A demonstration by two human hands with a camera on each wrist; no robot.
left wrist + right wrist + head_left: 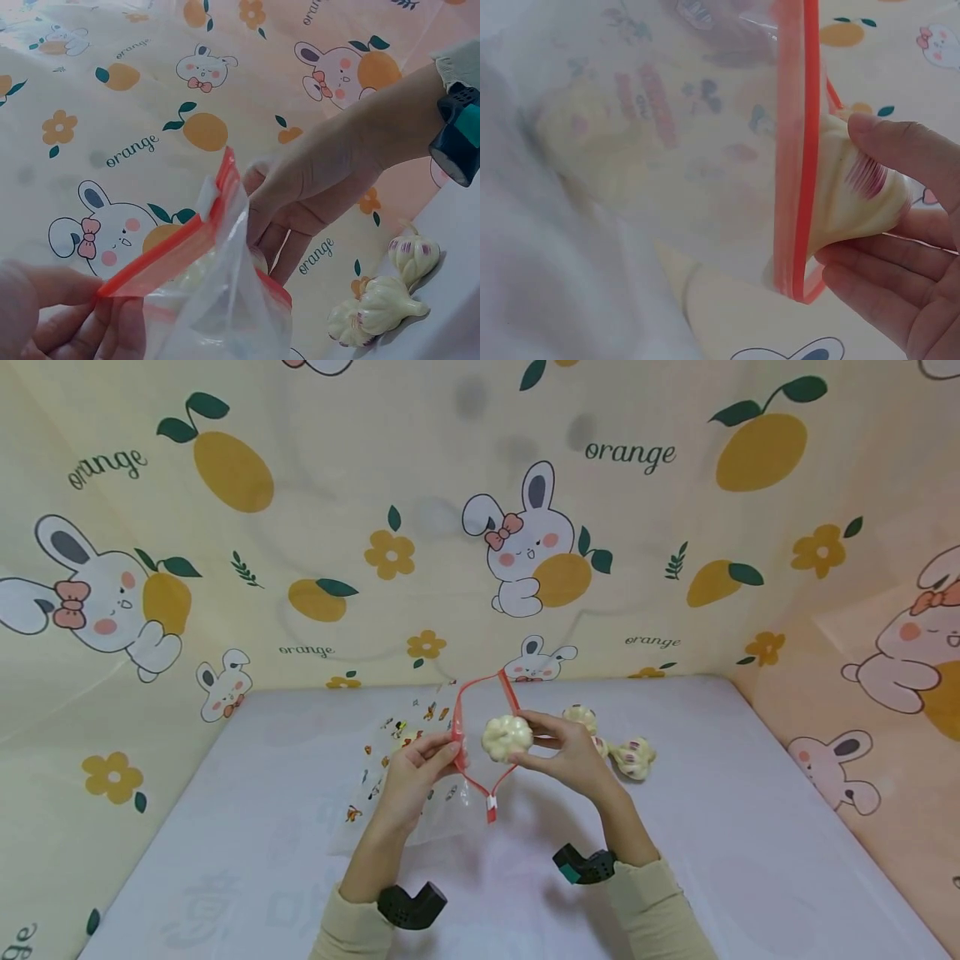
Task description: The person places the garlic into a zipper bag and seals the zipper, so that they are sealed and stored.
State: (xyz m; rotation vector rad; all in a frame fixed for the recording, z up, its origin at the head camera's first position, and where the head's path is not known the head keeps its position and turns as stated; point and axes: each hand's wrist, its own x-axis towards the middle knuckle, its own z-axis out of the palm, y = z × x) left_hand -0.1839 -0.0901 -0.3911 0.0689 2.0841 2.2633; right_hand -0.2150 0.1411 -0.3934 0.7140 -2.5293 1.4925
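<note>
A clear plastic zip bag (420, 814) with small printed figures and a red zip edge stands with its mouth spread wide. My left hand (411, 768) pinches the red edge on the left side. At the mouth, my right hand (566, 750) holds a garlic bulb (507, 738) between thumb and fingers. In the right wrist view that garlic bulb (855, 184), cream with purple streaks, is partly past the red edge (808, 150). Through the cloudy plastic shows a blurred pale shape (592, 135), perhaps another bulb. A white slider (492, 803) sits at the zip's near end.
Several more garlic bulbs (634, 758) lie on the white table (712, 860), right of the bag and just beyond my right hand. Behind the table hangs a cream cloth (420, 443) printed with rabbits and oranges. Each wrist wears a black camera (412, 906).
</note>
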